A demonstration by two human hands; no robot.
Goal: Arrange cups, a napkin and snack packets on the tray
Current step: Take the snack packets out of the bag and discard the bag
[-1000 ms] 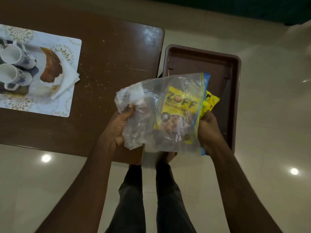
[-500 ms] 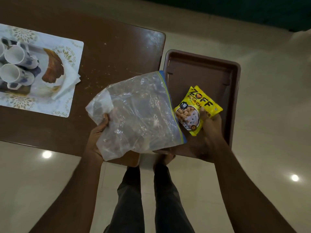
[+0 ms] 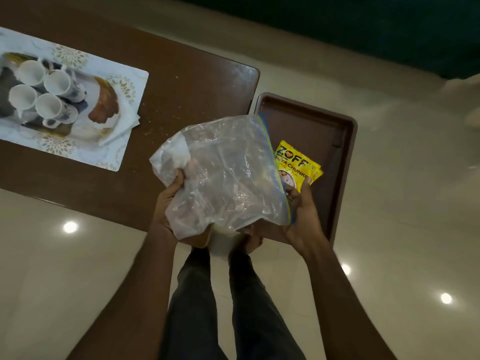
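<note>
My left hand (image 3: 170, 201) grips a clear plastic zip bag (image 3: 223, 172) by its crumpled bottom, held over the table's corner. My right hand (image 3: 301, 203) holds yellow snack packets (image 3: 298, 162) at their lower edge, above the brown tray (image 3: 342, 141) that stands to the right of the table. The bag hides part of the packets. At the far left several white cups (image 3: 41, 92) stand on a patterned tray (image 3: 106, 110), with a white napkin (image 3: 124, 120) at that tray's right edge.
The dark wooden table (image 3: 187, 81) carries a white floral placemat (image 3: 114, 152) under the patterned tray. Crumbs lie on the table near the mat. My legs (image 3: 218, 294) and feet show below on the glossy tiled floor (image 3: 402, 203).
The snack packets came out of the bag in my right hand and now sit over the brown tray. My left hand drew the bag leftwards. The view shifted, showing more cups.
</note>
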